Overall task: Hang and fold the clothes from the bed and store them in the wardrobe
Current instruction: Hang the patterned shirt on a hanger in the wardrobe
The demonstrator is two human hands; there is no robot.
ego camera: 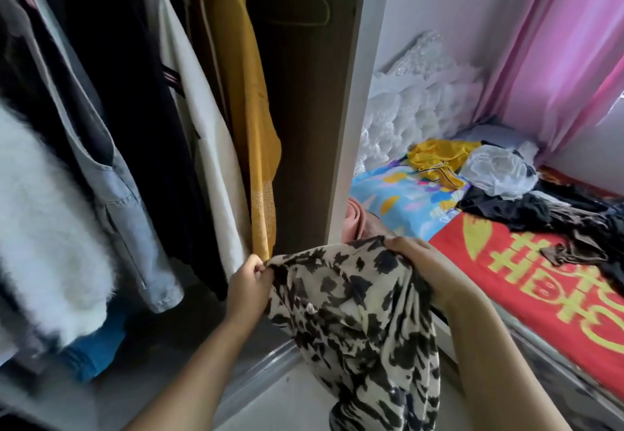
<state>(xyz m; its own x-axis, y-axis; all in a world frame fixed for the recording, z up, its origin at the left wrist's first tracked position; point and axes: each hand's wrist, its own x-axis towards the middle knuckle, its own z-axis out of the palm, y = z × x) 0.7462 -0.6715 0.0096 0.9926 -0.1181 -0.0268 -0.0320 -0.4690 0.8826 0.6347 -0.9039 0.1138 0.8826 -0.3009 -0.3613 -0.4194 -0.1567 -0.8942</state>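
We're standing at the open wardrobe point(304, 126) with the spotted garment point(358, 315) held up between both hands, low in the view at about six o'clock. Our left hand point(248, 278) pinches one top corner, fingers closed tight on the cloth; our right hand point(418, 261) grips the other edge, fabric bunched under it, and the rest hangs loose toward the floor. So we're at the sorting-out step, by our reading: finding the shoulders or waistband before it goes away. Next we'd want a hanger, and there's an empty hanger point(314, 1) on the rail at twelve o'clock (just right of the mustard top point(243, 93)). Reaching it calls for freeing one hand. Over at three o'clock the bed point(526, 295) carries a dark clothes pile point(557, 218) yet to be stored.
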